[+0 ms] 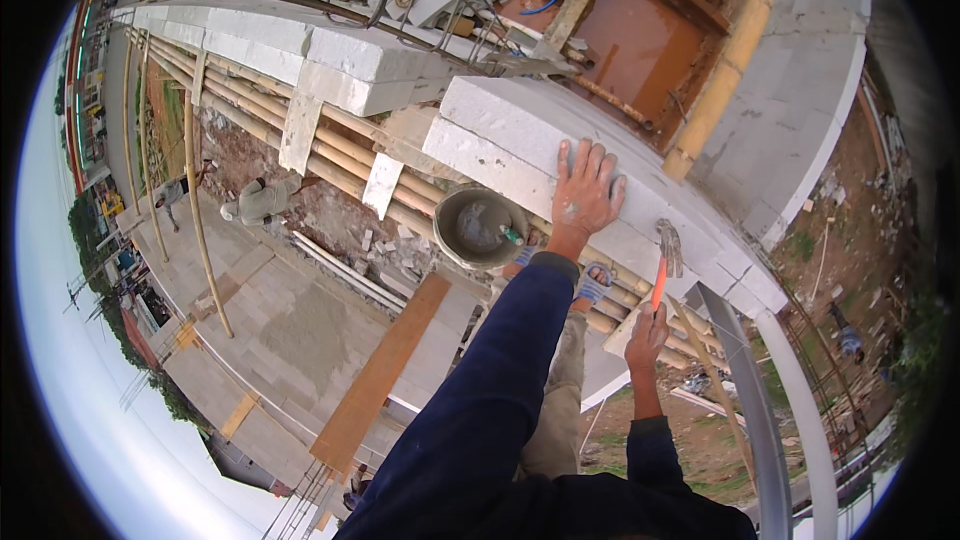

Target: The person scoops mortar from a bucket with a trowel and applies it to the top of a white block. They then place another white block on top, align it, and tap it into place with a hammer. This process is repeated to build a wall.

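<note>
My left hand (pixel 588 188) lies flat with spread fingers on the top edge of a wall of white lightweight blocks (pixel 520 130). Lower and to the right, my right hand (pixel 648 335) is wrapped round the orange handle of a hammer (pixel 660 280). The hammer's metal head is up against the side face of the wall, or just short of it; I cannot tell which. Left of my left wrist, a round bucket (pixel 480 227) contains grey mortar, and a tool with a green handle (pixel 512 235) leans inside its rim.
Bamboo poles (pixel 400 195) run along the wall under my sandalled feet. A brown plank (pixel 385 370) and a metal channel (pixel 745 400) stretch beside me. Beyond the wall are a muddy water pit (pixel 640 35) and rebar (pixel 360 5). A person (pixel 262 198) bends over far below on the left.
</note>
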Available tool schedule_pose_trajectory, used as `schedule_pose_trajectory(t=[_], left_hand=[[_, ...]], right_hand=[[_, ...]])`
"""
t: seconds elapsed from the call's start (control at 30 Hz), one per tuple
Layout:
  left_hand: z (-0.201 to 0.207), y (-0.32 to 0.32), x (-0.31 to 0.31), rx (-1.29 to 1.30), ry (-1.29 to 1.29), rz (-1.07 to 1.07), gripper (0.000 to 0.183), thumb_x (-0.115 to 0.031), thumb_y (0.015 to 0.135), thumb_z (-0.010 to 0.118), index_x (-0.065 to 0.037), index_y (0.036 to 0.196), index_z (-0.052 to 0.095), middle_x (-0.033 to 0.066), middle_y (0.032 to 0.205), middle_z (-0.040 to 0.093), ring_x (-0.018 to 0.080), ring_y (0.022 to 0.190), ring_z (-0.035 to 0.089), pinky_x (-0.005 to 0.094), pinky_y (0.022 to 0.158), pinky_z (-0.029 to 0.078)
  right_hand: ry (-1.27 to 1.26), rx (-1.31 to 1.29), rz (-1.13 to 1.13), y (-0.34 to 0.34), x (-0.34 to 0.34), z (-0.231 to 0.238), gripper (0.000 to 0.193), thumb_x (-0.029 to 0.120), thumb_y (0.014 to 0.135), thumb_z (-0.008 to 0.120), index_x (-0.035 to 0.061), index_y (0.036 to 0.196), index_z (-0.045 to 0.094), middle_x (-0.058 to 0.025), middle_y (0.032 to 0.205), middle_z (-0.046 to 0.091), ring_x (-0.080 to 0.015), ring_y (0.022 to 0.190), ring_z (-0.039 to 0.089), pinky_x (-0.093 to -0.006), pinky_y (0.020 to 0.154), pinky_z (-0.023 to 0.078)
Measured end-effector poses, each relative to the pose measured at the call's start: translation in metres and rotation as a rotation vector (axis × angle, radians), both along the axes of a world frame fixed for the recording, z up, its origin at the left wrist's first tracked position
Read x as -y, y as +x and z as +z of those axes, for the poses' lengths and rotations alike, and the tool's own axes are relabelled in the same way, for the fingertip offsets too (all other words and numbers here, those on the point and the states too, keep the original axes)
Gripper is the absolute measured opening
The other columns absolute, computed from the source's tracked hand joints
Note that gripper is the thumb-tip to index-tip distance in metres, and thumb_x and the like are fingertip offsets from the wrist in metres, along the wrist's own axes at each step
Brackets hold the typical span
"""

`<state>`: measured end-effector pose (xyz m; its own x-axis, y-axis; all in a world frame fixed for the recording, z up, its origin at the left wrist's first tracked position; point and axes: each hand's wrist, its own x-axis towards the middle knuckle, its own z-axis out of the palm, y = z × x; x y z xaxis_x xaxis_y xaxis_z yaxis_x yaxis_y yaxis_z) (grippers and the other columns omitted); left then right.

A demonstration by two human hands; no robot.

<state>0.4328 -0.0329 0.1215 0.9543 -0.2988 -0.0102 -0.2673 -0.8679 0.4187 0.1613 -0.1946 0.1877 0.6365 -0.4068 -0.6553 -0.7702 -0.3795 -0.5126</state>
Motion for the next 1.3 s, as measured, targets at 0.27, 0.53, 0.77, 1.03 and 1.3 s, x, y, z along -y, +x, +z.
schedule_pose_trajectory(t=[0.27, 0.53, 0.77, 1.03, 1.3], left_hand=[[0.003, -0.001, 0.000, -0.004, -0.005, -0.007, 0.042, -0.035, 0.098, 0.064, -0.008, 0.130, 0.062, 0.0133, 0.138, 0.057, 0.0347, 0.147, 0.043, 0.0640, 0.129, 0.019], [0.010, 0.004, 0.001, 0.001, 0.051, -0.038, 0.040, -0.036, 0.099, 0.064, -0.009, 0.127, 0.065, 0.0126, 0.138, 0.059, 0.0349, 0.146, 0.044, 0.0630, 0.130, 0.018], [-0.002, -0.001, 0.005, 0.073, 0.129, -0.073, 0.037, -0.036, 0.102, 0.060, -0.011, 0.129, 0.065, 0.0121, 0.136, 0.060, 0.0348, 0.144, 0.046, 0.0642, 0.128, 0.021], [-0.006, -0.004, 0.003, 0.129, 0.187, -0.115, 0.041, -0.043, 0.106, 0.052, -0.012, 0.131, 0.064, 0.0120, 0.136, 0.057, 0.0344, 0.145, 0.044, 0.0636, 0.127, 0.022], [-0.003, -0.004, 0.009, 0.129, 0.192, -0.119, 0.046, -0.044, 0.108, 0.048, -0.007, 0.129, 0.065, 0.0142, 0.136, 0.059, 0.0357, 0.143, 0.045, 0.0625, 0.125, 0.023]], right_hand=[[-0.015, 0.071, -0.014, -0.008, -0.008, -0.030, 0.044, 0.031, 0.116, 0.042, -0.0086, 0.117, 0.061, -0.0184, 0.072, 0.053, -0.0364, 0.069, 0.056, -0.0476, 0.067, 0.045], [-0.317, 0.478, 0.194, -0.074, -0.010, -0.075, 0.045, -0.001, 0.102, 0.060, -0.0086, 0.145, 0.051, -0.0391, 0.129, 0.062, -0.0542, 0.100, 0.066, -0.0595, 0.085, 0.054], [-0.538, 0.447, 0.127, -0.063, -0.034, -0.055, 0.051, 0.009, 0.105, 0.060, -0.0051, 0.153, 0.050, -0.0315, 0.136, 0.065, -0.0455, 0.113, 0.068, -0.0520, 0.095, 0.055], [-0.832, 0.413, 0.146, -0.058, -0.054, -0.067, 0.043, 0.004, 0.101, 0.065, -0.0030, 0.143, 0.060, -0.0336, 0.142, 0.065, -0.0417, 0.116, 0.072, -0.0501, 0.093, 0.054], [-0.734, 0.465, 0.004, -0.051, -0.068, -0.084, 0.050, 0.004, 0.101, 0.064, -0.0017, 0.149, 0.054, -0.0330, 0.140, 0.064, -0.0403, 0.109, 0.070, -0.0504, 0.085, 0.055]])
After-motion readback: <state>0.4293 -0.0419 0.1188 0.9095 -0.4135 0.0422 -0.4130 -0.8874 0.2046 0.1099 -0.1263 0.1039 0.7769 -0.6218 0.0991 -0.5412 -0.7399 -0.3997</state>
